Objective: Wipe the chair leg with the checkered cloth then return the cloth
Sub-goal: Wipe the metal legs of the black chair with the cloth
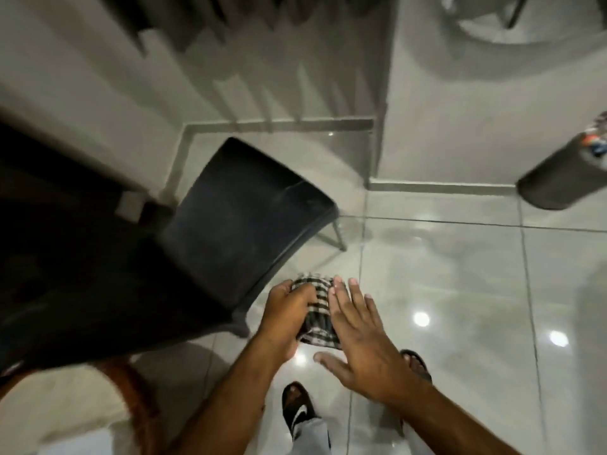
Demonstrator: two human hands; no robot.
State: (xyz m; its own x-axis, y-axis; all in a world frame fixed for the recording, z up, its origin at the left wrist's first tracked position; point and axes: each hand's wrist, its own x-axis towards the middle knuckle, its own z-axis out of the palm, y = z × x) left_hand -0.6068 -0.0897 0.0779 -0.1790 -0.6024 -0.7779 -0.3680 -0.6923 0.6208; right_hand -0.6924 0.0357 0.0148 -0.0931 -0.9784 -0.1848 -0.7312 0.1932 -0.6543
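Floor (443,274): large glossy pale grey tiles with thin dark grout lines; bright ceiling lights reflect as round white spots to the right of the person's hands. A grey skirting strip runs along the foot of the walls.

Walls (460,110): plain pale grey, forming a recessed corner behind the chair; jagged shadows fall across the left section.

Chair (243,211): black moulded seat, standing in the corner recess, seen from above. One thin grey chair leg (338,236) shows under the far right corner, its foot on the tile. A dark leg at the near corner stands just left of the hands.

Checkered cloth (317,310): black-and-white check, bunched, held between both hands in the air just beside the near corner of the chair seat.

Left hand (289,311): fingers curled around the left side of the cloth, gripping it.

Right hand (358,333): fingers straight and spread, flat against the cloth's right side, thumb out below; not closed round it.

Bin (565,172): dark cylinder against the right wall, coloured items at its top, blurred.

Table (65,241): dark surface at left, overlapping the chair.

Feet: black sandals (299,412) on the tile below the hands.
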